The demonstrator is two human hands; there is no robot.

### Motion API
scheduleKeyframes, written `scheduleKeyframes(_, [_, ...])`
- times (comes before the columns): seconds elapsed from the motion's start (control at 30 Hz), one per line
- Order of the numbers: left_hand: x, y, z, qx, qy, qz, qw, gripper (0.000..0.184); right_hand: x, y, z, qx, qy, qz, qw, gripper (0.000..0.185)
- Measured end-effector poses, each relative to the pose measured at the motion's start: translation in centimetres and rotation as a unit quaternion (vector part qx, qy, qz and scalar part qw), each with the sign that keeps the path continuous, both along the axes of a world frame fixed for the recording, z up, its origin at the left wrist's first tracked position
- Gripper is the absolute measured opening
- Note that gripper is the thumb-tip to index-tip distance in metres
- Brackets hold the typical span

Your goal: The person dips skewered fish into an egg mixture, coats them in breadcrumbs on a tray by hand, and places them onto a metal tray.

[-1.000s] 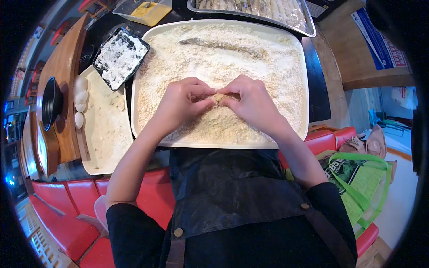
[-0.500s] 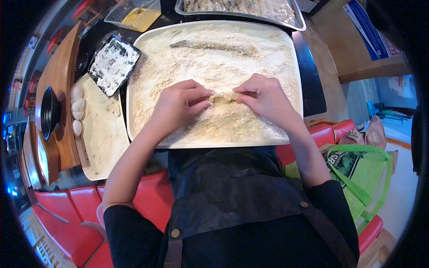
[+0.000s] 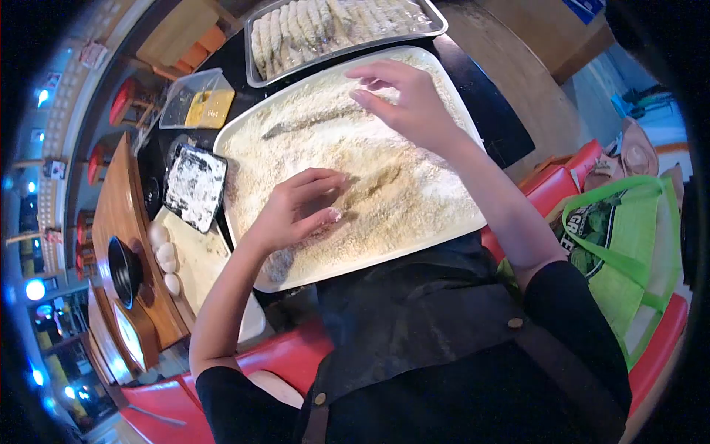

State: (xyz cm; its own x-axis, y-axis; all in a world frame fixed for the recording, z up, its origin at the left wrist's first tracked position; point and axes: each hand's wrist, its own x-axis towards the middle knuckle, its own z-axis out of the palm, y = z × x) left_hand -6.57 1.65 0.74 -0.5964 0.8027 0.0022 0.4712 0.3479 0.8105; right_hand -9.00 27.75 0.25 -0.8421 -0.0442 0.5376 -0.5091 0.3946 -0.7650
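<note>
A large cream tray [image 3: 310, 280] holds pale breadcrumbs [image 3: 414, 214]. My left hand [image 3: 299, 207] rests low over the crumbs with thumb and fingers apart, holding nothing visible. Beside its fingertips lies a crumb-coated piece [image 3: 379, 185], mostly blended into the crumbs. My right hand [image 3: 403, 103] hovers farther back, thumb and fingers spread. Below those fingers runs a long, slim, fish-like piece [image 3: 307, 122] with a dark pointed end at the left; its right end is hidden by the hand.
Behind is a metal tray [image 3: 255, 74] of long coated pieces [image 3: 303, 29]. To the left are a tub of yellow liquid [image 3: 211, 107], a black tray of white powder [image 3: 194, 185], several eggs [image 3: 166, 255] and a black bowl [image 3: 124, 272]. A green bag [image 3: 629, 251] is at right.
My hands have parted from the coated piece, leaving it in the crumbs. The right hand has moved back to the long piece, and its fingers have spread. The camera view has turned.
</note>
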Motion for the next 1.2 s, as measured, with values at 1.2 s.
scheduleKeyframes(1.2, [0.2, 0.8, -1.3, -0.085, 0.07, -0.125, 0.986, 0.087, -2.1, 4.2, -2.8, -0.1, 0.021, -0.177, 0.979, 0.029])
